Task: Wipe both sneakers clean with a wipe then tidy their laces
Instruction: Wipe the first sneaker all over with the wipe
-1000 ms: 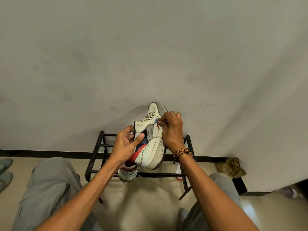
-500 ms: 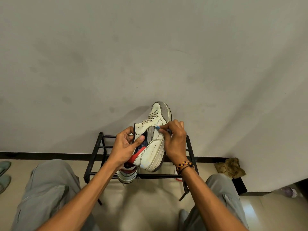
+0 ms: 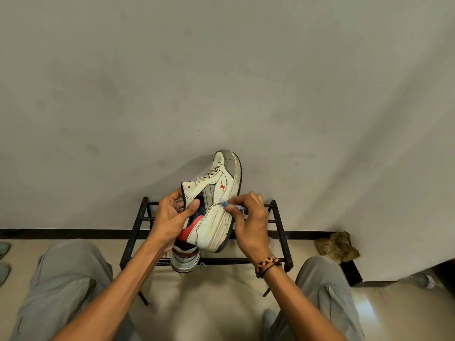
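Holding the sneaker up off the rack, toe toward the wall, sole to my right, so its side panel faces me and takes the light. Left hand grips it at the collar: thumb laid across the dark inner lining, fingers curled behind the heel. That hold keeps the shoe stiff while I rub, I judge.

Right hand pinches a small wad of wipe, pale with a blue tint, between thumb and fingertips, and presses it to the side just above the midsole. Bunched small like this, it should reach along the stitched seams.

Upper: off-white, smooth, leather-like, with dark stitch lines, grey side stripes, a grey toe cap, a red mark near the forefoot, a red patch at the heel. Scuffs and grey smears show on the lower panel and midsole, so the wiping looks unfinished. Laces pale, flat, threaded loosely; not yet tidied.

Second sneaker sits below, on the front rail of the rack, heel toward me, mostly hidden by my left wrist. Rack: thin black metal bars, open frame, against the wall. Floor glossy, pale tile. Crumpled olive cloth on the floor to the right.
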